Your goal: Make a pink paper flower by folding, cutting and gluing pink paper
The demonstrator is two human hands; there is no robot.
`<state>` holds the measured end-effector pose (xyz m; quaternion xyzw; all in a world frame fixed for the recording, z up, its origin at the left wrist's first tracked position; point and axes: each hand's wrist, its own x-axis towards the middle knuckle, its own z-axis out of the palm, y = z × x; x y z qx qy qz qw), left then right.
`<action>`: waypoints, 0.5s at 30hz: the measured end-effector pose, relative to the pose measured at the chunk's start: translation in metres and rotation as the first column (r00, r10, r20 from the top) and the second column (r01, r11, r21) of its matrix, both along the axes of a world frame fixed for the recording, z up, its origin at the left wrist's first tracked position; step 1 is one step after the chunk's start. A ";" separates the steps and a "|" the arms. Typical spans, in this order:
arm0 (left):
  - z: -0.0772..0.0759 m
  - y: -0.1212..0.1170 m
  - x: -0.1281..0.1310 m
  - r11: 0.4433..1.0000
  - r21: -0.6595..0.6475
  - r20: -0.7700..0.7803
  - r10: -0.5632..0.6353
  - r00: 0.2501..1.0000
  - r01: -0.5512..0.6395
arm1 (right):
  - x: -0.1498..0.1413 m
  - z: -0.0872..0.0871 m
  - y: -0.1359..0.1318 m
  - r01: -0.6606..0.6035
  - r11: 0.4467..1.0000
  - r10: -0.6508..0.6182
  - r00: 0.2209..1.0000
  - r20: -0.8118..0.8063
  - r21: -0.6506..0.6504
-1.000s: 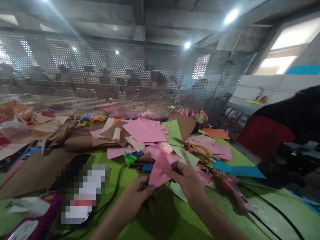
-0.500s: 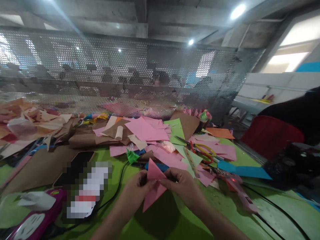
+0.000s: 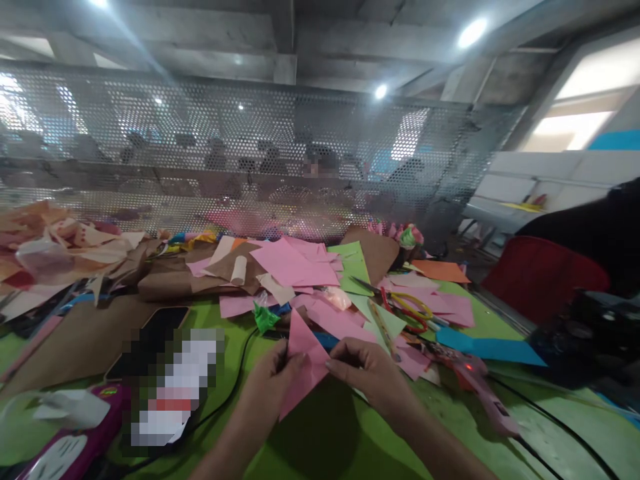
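Observation:
A pink piece of folded paper (image 3: 307,363) is held up over the green table (image 3: 320,453), its pointed ends facing up and down. My left hand (image 3: 280,380) pinches its left edge, the thumb lying across the front. At the paper's right corner, my right hand (image 3: 357,367) grips with thumb and fingertips. Behind the hands lie a crumpled green scrap (image 3: 265,317) and a blue item (image 3: 325,340), partly hidden by the paper.
Scissors (image 3: 410,305) and a pink glue gun (image 3: 480,387) with a lit red light lie to the right. Pink paper sheets (image 3: 295,261) pile up at the back. On the left are a phone (image 3: 165,321), brown paper (image 3: 75,340) and a purple power strip (image 3: 75,433).
The pink paper has turned and shows a wider face, shifting slightly left. My thumbs have moved apart, the right one now at the paper's right corner.

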<state>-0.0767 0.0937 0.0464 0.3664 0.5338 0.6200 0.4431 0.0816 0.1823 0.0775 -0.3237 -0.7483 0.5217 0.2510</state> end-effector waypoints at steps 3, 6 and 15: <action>-0.004 0.000 0.003 1.000 0.007 -0.151 -0.008 0.988 0.009 | -0.001 0.003 -0.003 0.019 0.999 -0.019 1.000 0.000 0.050; -0.007 -0.002 0.005 0.998 0.015 -0.258 -0.062 0.964 0.068 | -0.002 0.003 -0.004 0.057 0.997 -0.056 0.998 -0.014 0.061; -0.006 -0.003 0.006 0.988 -0.044 -0.417 -0.153 0.896 0.148 | -0.004 0.000 -0.007 0.061 0.996 -0.055 0.994 -0.092 0.068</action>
